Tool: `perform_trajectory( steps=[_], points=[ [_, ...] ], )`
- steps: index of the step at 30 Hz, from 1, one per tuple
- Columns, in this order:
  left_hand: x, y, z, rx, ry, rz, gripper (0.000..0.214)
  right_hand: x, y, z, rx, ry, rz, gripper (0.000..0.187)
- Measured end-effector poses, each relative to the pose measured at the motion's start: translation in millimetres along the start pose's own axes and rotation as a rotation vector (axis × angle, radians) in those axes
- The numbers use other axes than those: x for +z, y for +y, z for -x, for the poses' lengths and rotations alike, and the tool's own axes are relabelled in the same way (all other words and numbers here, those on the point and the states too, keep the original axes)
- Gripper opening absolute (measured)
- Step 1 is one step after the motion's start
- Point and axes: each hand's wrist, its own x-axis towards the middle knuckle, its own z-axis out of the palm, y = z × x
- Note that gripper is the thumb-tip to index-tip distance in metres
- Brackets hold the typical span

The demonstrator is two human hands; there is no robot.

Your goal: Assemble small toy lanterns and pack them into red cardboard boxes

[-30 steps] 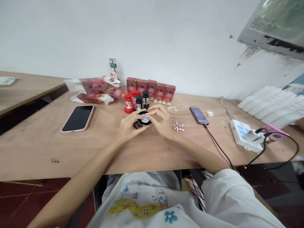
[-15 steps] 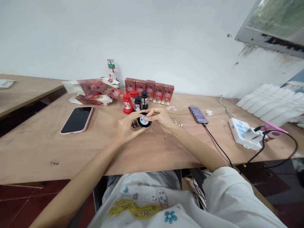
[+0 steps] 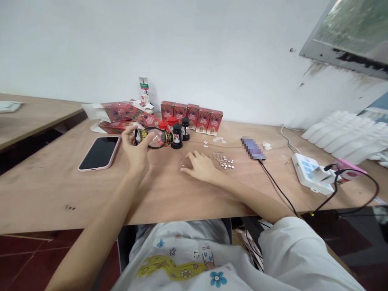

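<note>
My left hand (image 3: 137,150) is closed around a small lantern (image 3: 154,138) with a clear body and black ends, held on its side above the wooden table (image 3: 54,190). My right hand (image 3: 200,165) rests on the table with its fingers spread, on thin wire hooks (image 3: 182,162) and beside several small silver button cells (image 3: 228,163). Behind the held lantern stand two black toy lanterns (image 3: 181,133) and red ones (image 3: 165,124), partly hidden.
A row of red boxes (image 3: 191,115) stands at the wall, with opened red boxes (image 3: 121,115) and a small bottle (image 3: 144,90) to their left. A black phone (image 3: 99,152) lies left. A pixelated device (image 3: 253,148) with cable and a white power strip (image 3: 312,173) lie right.
My left hand carried the lantern up and to the left, turning it sideways. My right hand let go of it and dropped flat onto the table by the wire hooks.
</note>
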Motion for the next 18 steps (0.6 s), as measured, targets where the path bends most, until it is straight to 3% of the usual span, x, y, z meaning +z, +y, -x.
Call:
perform_trajectory(
  steps=[3,7,10,14,18],
  points=[
    [2.4,3,-4,-0.311,0.111,0.234,0.025,6,-9,-5,-0.098,-0.081,0.142,0.024],
    [0.2,9,-9,-0.689,0.142,0.403,0.005,10,-18,-7,-0.207,-0.097,0.171,0.022],
    [-2.0,12,-10,-0.744,0.205,0.395,0.011,8,-17,-5,-0.221,-0.019,-0.133,0.014],
    [-1.1,14,-7,-0.748,0.225,0.419,0.021,1,-4,-14,-0.07,0.015,-0.579,0.012],
    [1.9,16,-4,-0.727,0.194,0.452,0.025,-7,10,-24,0.033,-0.123,-0.334,0.01]
  ],
)
